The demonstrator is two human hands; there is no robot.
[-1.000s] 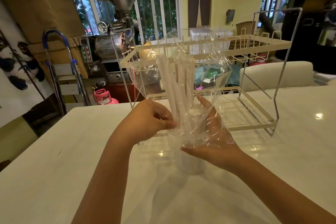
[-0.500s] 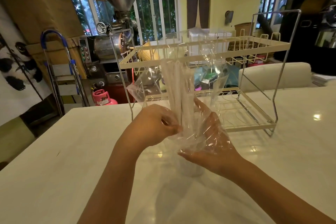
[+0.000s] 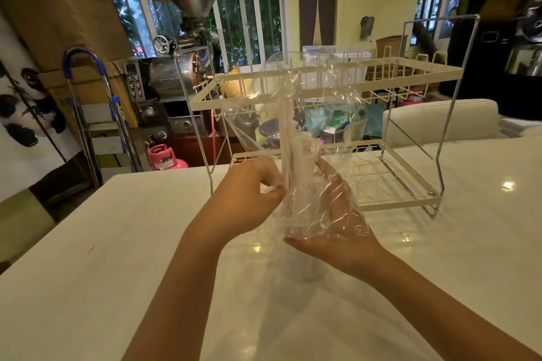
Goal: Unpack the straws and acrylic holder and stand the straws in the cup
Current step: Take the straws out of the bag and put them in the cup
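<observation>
Straws (image 3: 289, 138) now a tighter, more upright bundle, less fanned.

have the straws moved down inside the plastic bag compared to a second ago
Yes. The straws have dropped: most tops now sit near the rack's lower shelf, though one remains near its upper shelf.

The plastic wrap (image 3: 319, 138) is held up above the surface (image 3: 88, 287), between the left hand (image 3: 249, 199) on its left and the right hand (image 3: 337, 214) on its right and behind it. The straws (image 3: 289, 155) are stood upright inside the wrap. The cup (image 3: 308, 269) is set on the surface directly below the wrap (partly hidden by the right hand). The two-tier rack (image 3: 396, 184) is placed behind the hands, further back on the surface. A gas cylinder (image 3: 164, 157) is seen beyond the surface's far-left edge.
</observation>
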